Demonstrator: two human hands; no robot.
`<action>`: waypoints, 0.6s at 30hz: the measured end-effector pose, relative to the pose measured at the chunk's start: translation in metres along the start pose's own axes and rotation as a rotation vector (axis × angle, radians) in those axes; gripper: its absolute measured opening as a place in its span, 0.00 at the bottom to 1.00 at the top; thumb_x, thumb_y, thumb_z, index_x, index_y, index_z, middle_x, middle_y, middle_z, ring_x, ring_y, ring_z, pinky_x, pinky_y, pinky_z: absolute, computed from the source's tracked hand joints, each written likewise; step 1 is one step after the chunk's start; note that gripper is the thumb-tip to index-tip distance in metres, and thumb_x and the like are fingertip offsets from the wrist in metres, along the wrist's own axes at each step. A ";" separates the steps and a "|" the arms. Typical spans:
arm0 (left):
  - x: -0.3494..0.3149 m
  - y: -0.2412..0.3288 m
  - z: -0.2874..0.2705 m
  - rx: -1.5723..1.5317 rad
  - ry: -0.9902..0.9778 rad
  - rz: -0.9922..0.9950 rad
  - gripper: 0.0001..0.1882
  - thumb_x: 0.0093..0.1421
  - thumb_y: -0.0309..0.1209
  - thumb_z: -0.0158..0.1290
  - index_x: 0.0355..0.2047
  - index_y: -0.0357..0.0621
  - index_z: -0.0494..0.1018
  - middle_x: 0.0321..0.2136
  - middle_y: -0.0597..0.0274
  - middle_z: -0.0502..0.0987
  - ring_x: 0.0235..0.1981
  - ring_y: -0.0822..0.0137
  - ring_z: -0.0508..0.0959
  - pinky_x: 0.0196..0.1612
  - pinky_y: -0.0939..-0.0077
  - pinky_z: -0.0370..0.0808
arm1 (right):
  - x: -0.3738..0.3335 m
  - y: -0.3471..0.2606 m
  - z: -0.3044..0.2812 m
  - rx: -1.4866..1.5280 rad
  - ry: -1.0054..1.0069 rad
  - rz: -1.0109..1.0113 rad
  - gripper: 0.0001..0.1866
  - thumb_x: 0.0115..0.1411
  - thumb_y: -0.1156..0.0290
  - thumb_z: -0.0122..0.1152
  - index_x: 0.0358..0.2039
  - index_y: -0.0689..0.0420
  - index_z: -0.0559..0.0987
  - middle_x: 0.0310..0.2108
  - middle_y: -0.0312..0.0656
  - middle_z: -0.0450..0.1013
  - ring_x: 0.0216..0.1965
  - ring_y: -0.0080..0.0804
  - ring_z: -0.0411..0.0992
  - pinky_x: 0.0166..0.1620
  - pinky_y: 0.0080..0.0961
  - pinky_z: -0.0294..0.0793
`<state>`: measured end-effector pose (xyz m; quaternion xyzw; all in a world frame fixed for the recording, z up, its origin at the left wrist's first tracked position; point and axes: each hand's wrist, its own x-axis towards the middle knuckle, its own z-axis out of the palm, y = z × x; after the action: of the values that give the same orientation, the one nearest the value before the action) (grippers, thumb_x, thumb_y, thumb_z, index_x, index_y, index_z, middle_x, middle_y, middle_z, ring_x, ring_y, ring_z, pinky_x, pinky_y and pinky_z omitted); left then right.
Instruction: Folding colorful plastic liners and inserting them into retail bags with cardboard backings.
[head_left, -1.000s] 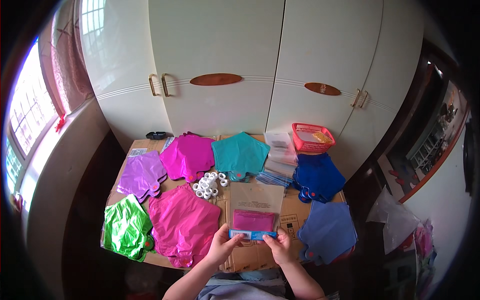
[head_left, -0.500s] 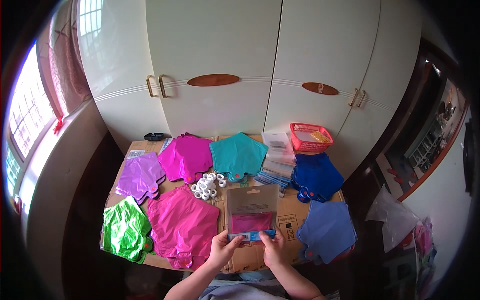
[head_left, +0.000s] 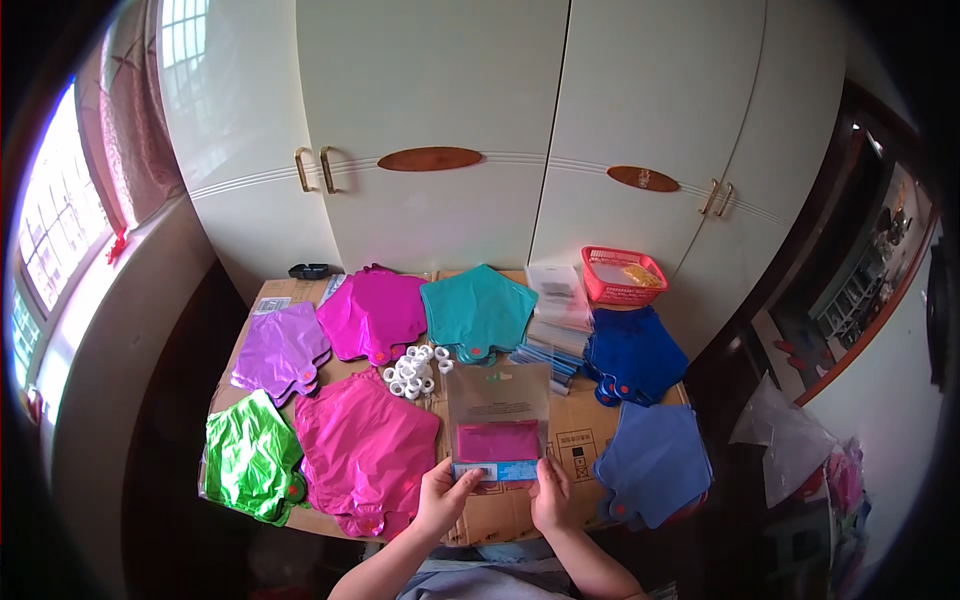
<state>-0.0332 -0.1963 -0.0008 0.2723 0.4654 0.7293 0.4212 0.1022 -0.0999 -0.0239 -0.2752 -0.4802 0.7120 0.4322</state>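
A clear plastic packaging bag with a hang hole at its top is held upright over the near middle of the table. Inside lies a folded pink foil piece, and a blue printed strip runs along the bottom. My left hand grips the bag's lower left corner, thumb across the front. At the lower right edge, my right hand pinches the bag, its fingers partly hidden behind. A large pile of pink foil balloons lies just left of my left hand.
Cardboard covers the table. More flat foil balloons lie around: green, lilac, magenta, teal, dark blue, grey-blue. White rings, stacked clear bags and a red basket stand farther back.
My right thumb has slid from the front of the blue strip to the bag's right edge. The bag has shifted slightly left, and its blue strip shows more fully.
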 end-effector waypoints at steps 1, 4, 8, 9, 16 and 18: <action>0.000 0.000 0.000 0.001 0.008 -0.005 0.08 0.61 0.25 0.50 0.40 0.35 0.70 0.31 0.59 0.78 0.32 0.69 0.80 0.35 0.77 0.77 | -0.001 -0.006 0.002 -0.003 -0.058 0.009 0.11 0.66 0.65 0.48 0.34 0.59 0.73 0.28 0.31 0.69 0.28 0.17 0.66 0.34 0.16 0.66; 0.002 -0.005 -0.005 -0.045 0.027 -0.012 0.08 0.62 0.26 0.50 0.39 0.35 0.70 0.31 0.58 0.78 0.30 0.69 0.80 0.33 0.78 0.77 | -0.004 -0.025 0.007 -0.023 -0.203 0.011 0.08 0.64 0.69 0.51 0.36 0.61 0.73 0.32 0.34 0.73 0.33 0.19 0.71 0.39 0.18 0.71; 0.000 -0.002 0.001 -0.043 0.067 -0.017 0.07 0.61 0.26 0.50 0.38 0.35 0.71 0.29 0.58 0.78 0.28 0.68 0.80 0.31 0.79 0.76 | 0.001 -0.021 0.000 -0.046 -0.255 -0.046 0.06 0.62 0.73 0.55 0.37 0.61 0.72 0.34 0.37 0.74 0.35 0.22 0.73 0.41 0.19 0.73; 0.001 -0.002 0.002 -0.045 0.077 -0.026 0.07 0.61 0.26 0.50 0.37 0.35 0.71 0.29 0.59 0.78 0.27 0.68 0.80 0.30 0.80 0.75 | 0.003 -0.019 -0.001 -0.044 -0.258 -0.062 0.07 0.61 0.73 0.56 0.38 0.62 0.72 0.34 0.37 0.74 0.35 0.22 0.73 0.40 0.19 0.74; 0.002 -0.010 -0.001 -0.083 0.031 -0.006 0.07 0.58 0.25 0.53 0.37 0.36 0.71 0.29 0.60 0.78 0.28 0.69 0.80 0.30 0.80 0.75 | 0.004 -0.036 0.006 -0.032 -0.226 -0.032 0.08 0.60 0.74 0.57 0.39 0.62 0.71 0.34 0.37 0.74 0.35 0.22 0.74 0.41 0.20 0.75; 0.000 -0.016 0.001 -0.196 0.047 0.013 0.08 0.57 0.23 0.54 0.38 0.37 0.71 0.31 0.61 0.78 0.31 0.70 0.79 0.32 0.79 0.75 | 0.001 -0.037 0.012 0.003 -0.199 -0.040 0.09 0.60 0.74 0.57 0.40 0.61 0.71 0.34 0.37 0.74 0.35 0.22 0.74 0.42 0.20 0.75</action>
<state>-0.0269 -0.1928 -0.0149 0.2155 0.3999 0.7801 0.4301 0.1048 -0.0984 0.0145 -0.1927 -0.5253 0.7276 0.3969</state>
